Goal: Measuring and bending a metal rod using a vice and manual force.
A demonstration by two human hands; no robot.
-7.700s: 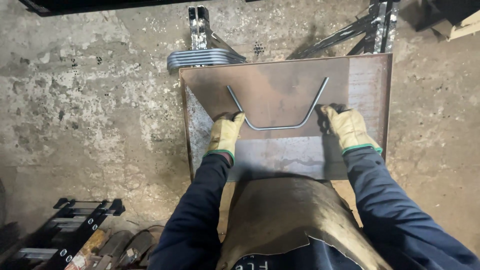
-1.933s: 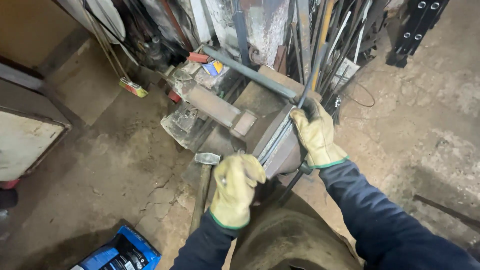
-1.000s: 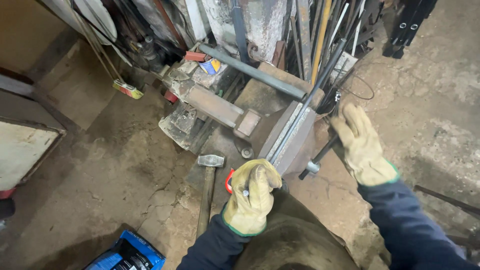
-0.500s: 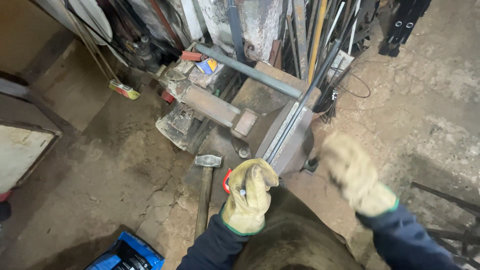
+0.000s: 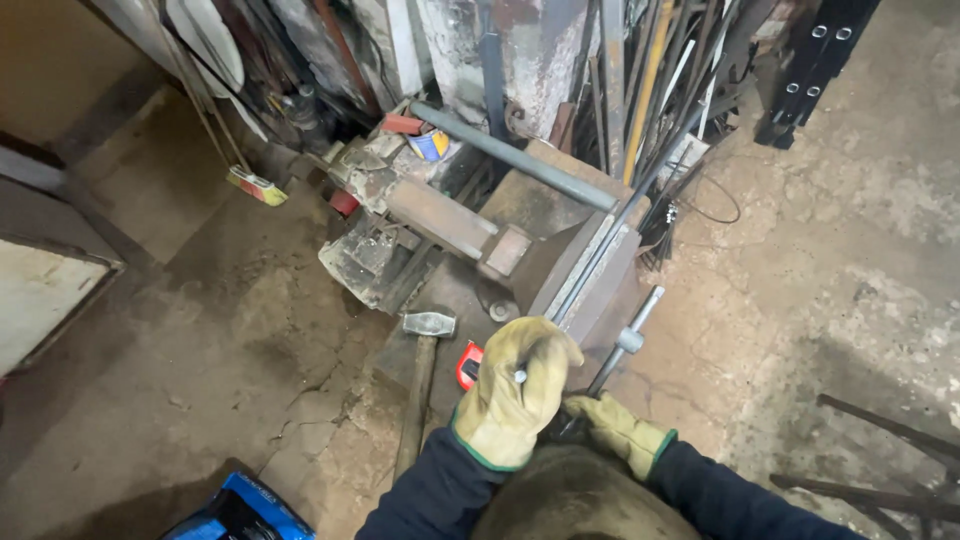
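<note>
Right hand [image 5: 618, 432] dropped from mid-air, now curled around the vise handle [image 5: 622, 345] near end, left hand [image 5: 518, 390] unmoved, gripping the clamped rod [image 5: 625, 215], hammer [image 5: 422, 375] left.

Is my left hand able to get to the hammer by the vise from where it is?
Probably yes. The left hand grips the near end of the thin rod clamped in the vise. The hammer lies just to its left, uncovered, but the hand must release the rod first.

Yellow gloves [image 5: 520, 395] with green cuffs, navy sleeves [image 5: 430, 495], a grey rusty vise [image 5: 585, 275], a blue box [image 5: 240, 512].
</note>
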